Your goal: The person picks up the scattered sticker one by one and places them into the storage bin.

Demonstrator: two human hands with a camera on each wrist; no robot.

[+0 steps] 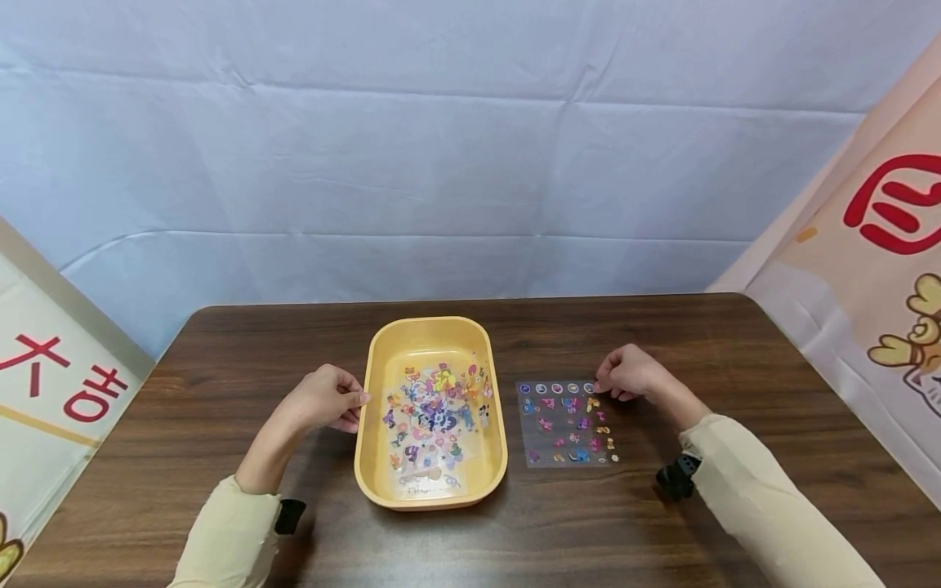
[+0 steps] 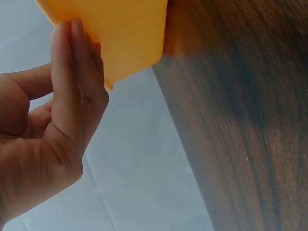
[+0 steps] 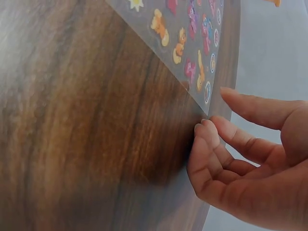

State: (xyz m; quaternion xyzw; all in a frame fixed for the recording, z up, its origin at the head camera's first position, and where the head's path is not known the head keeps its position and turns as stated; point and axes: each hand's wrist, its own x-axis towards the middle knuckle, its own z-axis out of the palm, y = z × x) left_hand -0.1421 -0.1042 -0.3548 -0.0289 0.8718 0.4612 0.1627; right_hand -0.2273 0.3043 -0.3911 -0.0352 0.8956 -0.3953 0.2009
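Note:
A yellow rectangular tray (image 1: pixel 373 482) with rounded corners holds a pile of colourful clear sticker sheets (image 1: pixel 439 420). My left hand (image 1: pixel 328 398) pinches its left rim, thumb at the top edge and fingers against the outer wall, as the left wrist view also shows. To the right of the tray, a transparent sticker sheet (image 1: pixel 544 443) with small cartoon figures and a row of round stickers lies flat on the table. My right hand (image 1: pixel 628 373) is at its far right corner. Up close, the fingertips (image 3: pixel 208 126) meet that corner while the thumb stays apart above it.
The dark wood-grain table (image 1: pixel 588 531) has rounded far corners. A pale cloth backdrop (image 1: pixel 441 163) hangs behind it. Printed banners with red characters stand at the left (image 1: pixel 59 392) and right (image 1: pixel 875 327). Dark wrist cameras sit at both cuffs.

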